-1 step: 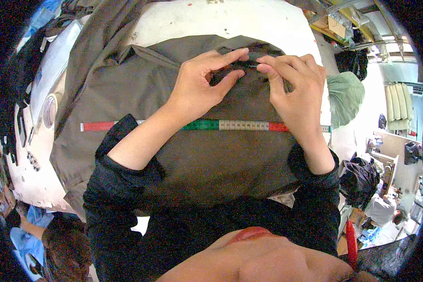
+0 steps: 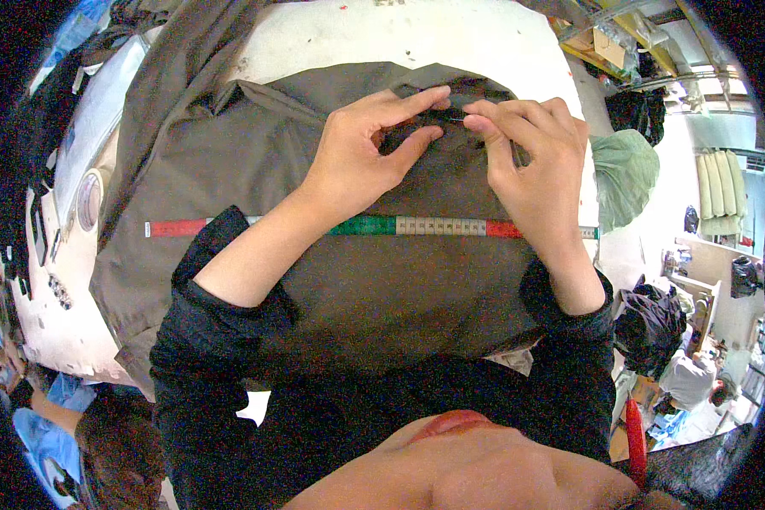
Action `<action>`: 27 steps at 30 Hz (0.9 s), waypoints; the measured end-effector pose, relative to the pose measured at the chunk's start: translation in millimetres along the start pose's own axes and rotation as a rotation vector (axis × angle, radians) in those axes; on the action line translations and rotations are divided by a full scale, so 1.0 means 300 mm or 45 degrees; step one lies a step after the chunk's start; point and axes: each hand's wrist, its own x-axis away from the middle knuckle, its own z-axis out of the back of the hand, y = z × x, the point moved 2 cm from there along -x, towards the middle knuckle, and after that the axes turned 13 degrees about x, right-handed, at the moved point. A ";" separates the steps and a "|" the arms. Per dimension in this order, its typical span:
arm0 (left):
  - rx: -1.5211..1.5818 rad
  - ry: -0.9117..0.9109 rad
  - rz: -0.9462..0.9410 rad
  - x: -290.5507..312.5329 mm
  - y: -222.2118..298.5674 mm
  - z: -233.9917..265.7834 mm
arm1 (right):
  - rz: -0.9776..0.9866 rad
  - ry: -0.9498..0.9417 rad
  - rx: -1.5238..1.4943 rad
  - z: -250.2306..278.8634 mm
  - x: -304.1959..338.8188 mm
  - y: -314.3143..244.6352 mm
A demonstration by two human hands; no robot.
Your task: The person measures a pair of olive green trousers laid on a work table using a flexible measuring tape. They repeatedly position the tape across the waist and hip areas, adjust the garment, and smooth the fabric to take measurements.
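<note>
Dark brown cloth point(image 2: 382, 297) lies spread before me, rumpled toward its far edge. My right hand point(image 2: 540, 140) is closed in a pinch over it, thumb against fingers. From the fingertips a thin needle point(image 2: 457, 119) points left toward the other hand. My left hand point(image 2: 361, 149) rests on the cloth with forefinger and thumb apart around a dark fold; its other fingers are mostly hidden. A tape measure point(image 2: 440, 226) in red, green and pale sections runs crosswise below both hands, partly covered by my forearms.
Beneath the cloth is a white table point(image 2: 331, 38). A roll of tape point(image 2: 90, 201) sits at the left. Pale green cloth point(image 2: 625, 178) hangs by the right edge. Another person point(image 2: 115, 433) is at lower left, and one more point(image 2: 693, 378) is farther off at right.
</note>
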 end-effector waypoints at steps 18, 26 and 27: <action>0.096 0.037 0.016 -0.014 -0.002 0.018 | -0.098 -0.078 -0.165 -0.045 -0.022 -0.009; 0.104 0.039 0.047 -0.013 0.006 0.019 | -0.113 -0.061 -0.167 -0.056 -0.018 -0.006; 0.082 0.031 0.039 -0.011 0.006 0.021 | -0.123 -0.058 -0.185 -0.059 -0.017 -0.007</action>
